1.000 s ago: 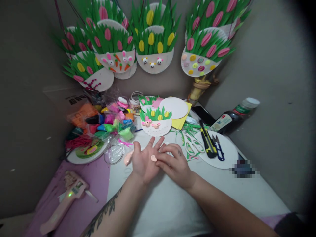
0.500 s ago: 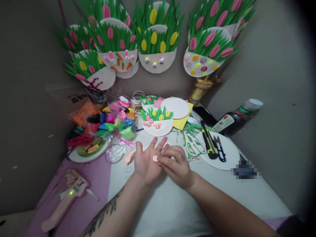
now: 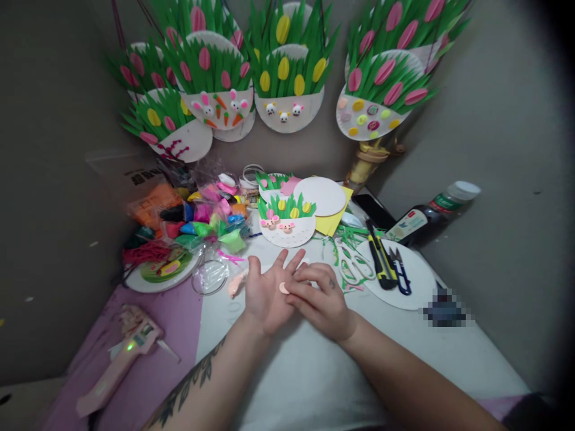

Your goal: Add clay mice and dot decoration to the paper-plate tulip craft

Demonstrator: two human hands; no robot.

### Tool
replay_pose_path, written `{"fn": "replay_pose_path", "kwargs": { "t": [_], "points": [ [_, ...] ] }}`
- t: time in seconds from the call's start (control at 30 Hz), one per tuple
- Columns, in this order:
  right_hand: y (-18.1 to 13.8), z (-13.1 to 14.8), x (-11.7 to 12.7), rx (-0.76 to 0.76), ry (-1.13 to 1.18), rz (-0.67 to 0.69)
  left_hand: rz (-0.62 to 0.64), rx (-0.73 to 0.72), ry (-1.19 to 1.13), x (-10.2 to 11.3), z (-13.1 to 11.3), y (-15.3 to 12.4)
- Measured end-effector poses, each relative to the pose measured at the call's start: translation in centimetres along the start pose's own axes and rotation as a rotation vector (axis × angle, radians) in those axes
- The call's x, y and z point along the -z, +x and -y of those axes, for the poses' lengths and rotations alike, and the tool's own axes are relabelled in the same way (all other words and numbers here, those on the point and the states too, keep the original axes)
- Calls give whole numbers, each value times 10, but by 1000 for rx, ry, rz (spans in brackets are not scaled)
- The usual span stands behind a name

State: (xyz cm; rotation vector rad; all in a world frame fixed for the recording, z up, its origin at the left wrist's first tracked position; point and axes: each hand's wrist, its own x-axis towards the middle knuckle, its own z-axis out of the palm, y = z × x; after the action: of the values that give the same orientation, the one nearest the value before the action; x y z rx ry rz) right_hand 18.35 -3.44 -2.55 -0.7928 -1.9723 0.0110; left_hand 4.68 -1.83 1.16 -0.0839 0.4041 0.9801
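Note:
My left hand (image 3: 265,293) lies palm up over the white table (image 3: 305,371), fingers stretched out. A small flattened piece of pink clay (image 3: 284,288) rests on its palm. My right hand (image 3: 320,297) lies across it from the right, its fingers curled and pressing on the clay at the edge of the palm. Another lump of pink clay (image 3: 234,285) lies on the table just left of my left hand.
A pink glue gun (image 3: 117,358) lies on the purple sheet at the left. Bags of coloured clay (image 3: 202,221) are piled behind. A paper-plate craft with pigs (image 3: 286,227), scissors (image 3: 354,263), a yellow cutter (image 3: 380,256), blue snips (image 3: 399,269) and a dark bottle (image 3: 426,215) lie beyond the hands.
The hands have stayed together on the clay; my right fingers have shifted slightly over the left palm. The view has drifted a little.

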Motion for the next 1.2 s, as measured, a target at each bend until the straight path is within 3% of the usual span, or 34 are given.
{"fn": "replay_pose_path", "kwargs": {
  "t": [0.3,0.53,0.7,0.9,1.2],
  "points": [
    [3,-1,-1,51,-33,-35,-6,6,21,1,0,2],
    [1,0,-3,-7,18,-47,-31,2,51,2,3,2],
    [2,-16,7,-99,-123,-110,-49,-5,230,8,6,7],
    [3,-39,16,-77,-299,-133,-124,-54,611,15,10,13],
    [4,-34,11,-6,-284,-86,-87,-143,587,19,8,14]
  ]
}}
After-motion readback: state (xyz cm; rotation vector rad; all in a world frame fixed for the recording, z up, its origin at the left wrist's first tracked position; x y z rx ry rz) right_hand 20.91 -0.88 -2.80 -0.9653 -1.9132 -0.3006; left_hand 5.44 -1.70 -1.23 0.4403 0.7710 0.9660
